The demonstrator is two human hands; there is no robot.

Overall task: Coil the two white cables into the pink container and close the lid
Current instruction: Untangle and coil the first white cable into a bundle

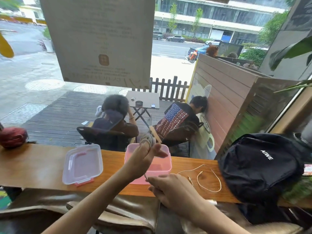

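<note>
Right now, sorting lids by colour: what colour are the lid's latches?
Pink latches on a clear lid, head view.

Pink translucent plastic, smooth and faintly glossy: the container [162, 166]. Left of container, clear plastic lid [82, 163] with pink clips, glossy. Beneath container, wood counter [33, 166], smooth, satin sheen, grain visible. Right of container, thin white cable [209, 179], matt, rubbery. Farther right of container, black backpack [260, 166], matt woven cloth. Far left of container, dark red helmet [12, 136], glossy.
</note>
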